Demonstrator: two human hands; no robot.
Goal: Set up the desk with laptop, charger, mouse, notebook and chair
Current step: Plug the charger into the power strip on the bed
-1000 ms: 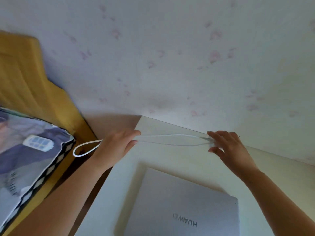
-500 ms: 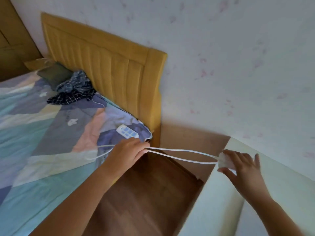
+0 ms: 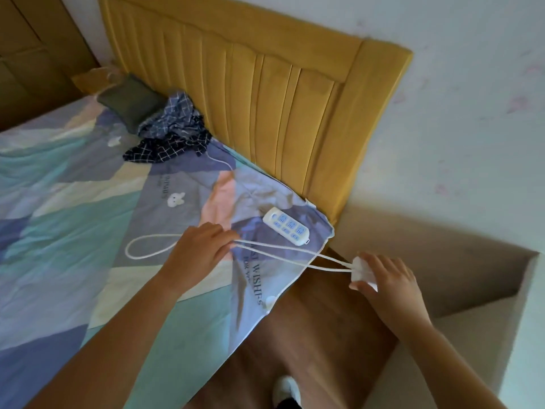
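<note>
A white charger brick [image 3: 363, 271] sits in my right hand [image 3: 389, 283], which is closed around it over the wooden floor beside the bed. Its white cable [image 3: 283, 251] runs doubled to my left hand [image 3: 199, 250], which pinches it above the bedsheet; a loop of cable [image 3: 141, 246] hangs out past that hand to the left. A white power strip [image 3: 286, 226] with blue sockets lies on the bed corner, just beyond the stretched cable. The laptop, mouse, notebook and chair are out of view.
The bed [image 3: 73, 231] with a patterned sheet fills the left, with a yellow headboard [image 3: 265, 98] behind it. Crumpled dark clothes [image 3: 174, 134] lie near the headboard. A pale desk edge [image 3: 525, 290] shows at right; brown floor [image 3: 309, 335] lies between bed and desk.
The view has swung left from the desk and laptop to the bed. Both hands kept hold of the cable and charger and now hang over the bed corner near the power strip.
</note>
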